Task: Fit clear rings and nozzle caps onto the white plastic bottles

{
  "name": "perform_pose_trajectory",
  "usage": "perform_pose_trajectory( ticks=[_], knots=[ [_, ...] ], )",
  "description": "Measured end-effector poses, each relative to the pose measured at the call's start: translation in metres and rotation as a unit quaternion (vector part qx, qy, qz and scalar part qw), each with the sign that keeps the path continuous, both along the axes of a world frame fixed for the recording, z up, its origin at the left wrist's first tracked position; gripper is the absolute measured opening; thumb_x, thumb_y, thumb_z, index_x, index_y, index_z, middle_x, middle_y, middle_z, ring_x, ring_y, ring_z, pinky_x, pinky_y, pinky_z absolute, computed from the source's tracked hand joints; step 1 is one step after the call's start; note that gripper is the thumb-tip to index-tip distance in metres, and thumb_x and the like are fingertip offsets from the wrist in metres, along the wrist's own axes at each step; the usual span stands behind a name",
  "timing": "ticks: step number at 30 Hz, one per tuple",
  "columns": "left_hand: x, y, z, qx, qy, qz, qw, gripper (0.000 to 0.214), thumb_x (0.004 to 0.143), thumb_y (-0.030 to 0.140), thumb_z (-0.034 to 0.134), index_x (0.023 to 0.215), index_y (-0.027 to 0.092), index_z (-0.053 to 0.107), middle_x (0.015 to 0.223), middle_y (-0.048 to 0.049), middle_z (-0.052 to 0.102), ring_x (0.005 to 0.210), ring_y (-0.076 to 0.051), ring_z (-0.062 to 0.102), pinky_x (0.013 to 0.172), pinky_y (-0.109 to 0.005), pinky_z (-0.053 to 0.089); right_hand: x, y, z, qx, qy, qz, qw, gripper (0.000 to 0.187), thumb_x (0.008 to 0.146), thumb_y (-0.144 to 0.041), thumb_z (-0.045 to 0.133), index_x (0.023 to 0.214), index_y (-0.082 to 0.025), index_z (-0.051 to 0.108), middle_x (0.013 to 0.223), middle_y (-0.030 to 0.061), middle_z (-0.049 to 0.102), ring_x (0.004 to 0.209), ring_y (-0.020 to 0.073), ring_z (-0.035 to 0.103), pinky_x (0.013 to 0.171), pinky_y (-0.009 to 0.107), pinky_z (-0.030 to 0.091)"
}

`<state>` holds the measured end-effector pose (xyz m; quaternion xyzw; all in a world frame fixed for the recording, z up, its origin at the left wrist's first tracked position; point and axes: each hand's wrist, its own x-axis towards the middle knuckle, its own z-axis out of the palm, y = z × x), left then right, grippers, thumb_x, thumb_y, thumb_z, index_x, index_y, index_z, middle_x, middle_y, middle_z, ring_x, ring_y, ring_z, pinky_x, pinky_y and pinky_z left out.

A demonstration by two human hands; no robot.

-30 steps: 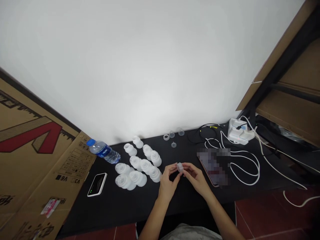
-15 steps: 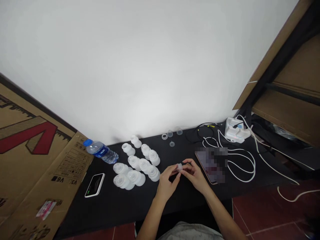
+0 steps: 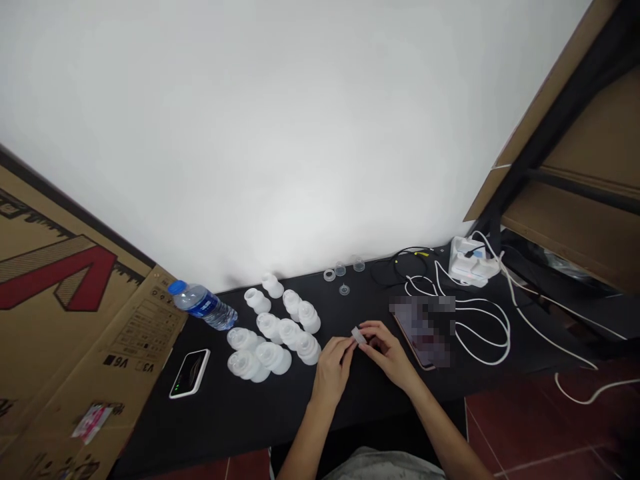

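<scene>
Both hands meet over the black table [image 3: 240, 407] near its middle. My left hand [image 3: 333, 367] and my right hand [image 3: 387, 353] pinch one small translucent plastic part [image 3: 358, 335] between their fingertips. Just left of my hands lies a cluster of several white plastic bottle-shaped pieces [image 3: 275, 330]. A few small clear rings and caps [image 3: 343, 275] sit farther back by the wall.
A water bottle [image 3: 203, 305] lies on its side at the left, with a white phone [image 3: 189, 373] in front of it. Cardboard boxes [image 3: 65, 320] stand at the left edge. A second phone [image 3: 423, 327], white cables [image 3: 483, 327] and a power strip [image 3: 470, 263] are at the right.
My hands stayed together on the small part and turned it slightly between the fingers. The view shifted a little.
</scene>
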<state>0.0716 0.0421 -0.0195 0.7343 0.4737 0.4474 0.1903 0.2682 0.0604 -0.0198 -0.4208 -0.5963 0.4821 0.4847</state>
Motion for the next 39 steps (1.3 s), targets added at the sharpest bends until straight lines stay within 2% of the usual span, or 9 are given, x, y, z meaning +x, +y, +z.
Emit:
perform_pose_trajectory(
  ticks=[2,3,7,12,18,22,25,32,39],
  knots=[
    [0.0,-0.001,0.001,0.002,-0.004,-0.015,1.0,0.024,0.111,0.026,0.055,0.121,0.025,0.077,0.106,-0.0085,0.078,0.097,-0.023,0.078,0.087,-0.038,0.068,-0.001,-0.001,0.0,-0.014,0.023,0.012,1.0,0.033,0.099,-0.055,0.075,0.118,-0.027,0.074,0.148,0.0121,0.065,0.121,0.0265,0.072,0.1,0.041,0.062],
    [0.0,-0.001,0.002,0.001,-0.005,-0.022,1.0,0.024,0.111,0.026,0.054,0.119,0.025,0.077,0.105,-0.0084,0.078,0.097,-0.023,0.078,0.087,-0.038,0.067,-0.002,-0.001,0.0,-0.025,0.041,0.022,0.999,0.033,0.1,-0.055,0.075,0.118,-0.028,0.072,0.146,0.012,0.066,0.124,0.0269,0.071,0.104,0.043,0.061],
    [0.0,0.0,0.001,0.004,0.001,-0.033,0.999,0.023,0.112,0.026,0.053,0.116,0.024,0.076,0.104,-0.0082,0.077,0.095,-0.023,0.077,0.086,-0.038,0.067,-0.007,-0.003,0.001,-0.039,0.105,0.019,0.994,0.036,0.095,-0.049,0.084,0.118,-0.03,0.064,0.124,0.0073,0.075,0.111,0.0238,0.074,0.102,0.043,0.061],
    [0.002,0.0,0.001,0.013,0.005,-0.044,0.999,0.02,0.111,0.023,0.054,0.113,0.025,0.075,0.102,-0.0071,0.076,0.093,-0.022,0.075,0.086,-0.037,0.065,-0.007,-0.003,-0.003,-0.037,0.099,-0.023,0.994,0.045,0.092,-0.05,0.087,0.127,-0.029,0.067,0.126,0.0084,0.075,0.112,0.0245,0.073,0.104,0.044,0.06],
    [-0.005,0.003,0.002,-0.026,-0.021,-0.027,0.999,0.023,0.111,0.027,0.053,0.109,0.024,0.076,0.102,-0.0075,0.077,0.093,-0.023,0.076,0.082,-0.036,0.064,-0.003,-0.003,-0.004,-0.046,0.072,0.001,0.996,0.047,0.092,-0.054,0.085,0.13,-0.029,0.072,0.122,0.0073,0.076,0.109,0.0243,0.074,0.104,0.044,0.06],
    [-0.006,0.003,0.003,-0.038,-0.011,-0.03,0.999,0.024,0.112,0.027,0.052,0.111,0.024,0.076,0.104,-0.0081,0.077,0.096,-0.023,0.076,0.082,-0.037,0.064,-0.002,-0.001,-0.007,-0.048,0.094,0.007,0.994,0.056,0.092,-0.053,0.085,0.138,-0.031,0.062,0.124,0.0085,0.076,0.111,0.0248,0.075,0.105,0.046,0.059],
    [-0.003,0.001,0.004,-0.025,0.005,-0.041,0.999,0.024,0.112,0.025,0.052,0.114,0.025,0.075,0.104,-0.0078,0.077,0.097,-0.023,0.075,0.086,-0.039,0.064,-0.002,0.002,-0.012,-0.042,0.112,-0.007,0.993,0.056,0.094,-0.052,0.084,0.138,-0.032,0.056,0.124,0.0089,0.076,0.111,0.0246,0.075,0.104,0.046,0.059],
    [-0.004,0.003,0.006,-0.031,-0.008,-0.025,0.999,0.022,0.111,0.022,0.053,0.11,0.024,0.075,0.102,-0.0068,0.076,0.094,-0.022,0.075,0.083,-0.035,0.063,0.002,0.001,-0.004,-0.061,0.108,0.025,0.992,0.054,0.095,-0.049,0.082,0.141,-0.031,0.06,0.122,0.0081,0.075,0.113,0.0241,0.074,0.105,0.045,0.058],
    [-0.003,0.0,0.008,-0.01,0.002,-0.043,0.999,0.021,0.11,0.02,0.055,0.114,0.025,0.075,0.103,-0.0062,0.077,0.095,-0.022,0.075,0.087,-0.036,0.063,0.003,0.003,-0.007,-0.072,0.144,0.019,0.987,0.059,0.094,-0.05,0.084,0.141,-0.032,0.054,0.123,0.0086,0.076,0.114,0.0255,0.074,0.107,0.048,0.057]
  ],
)
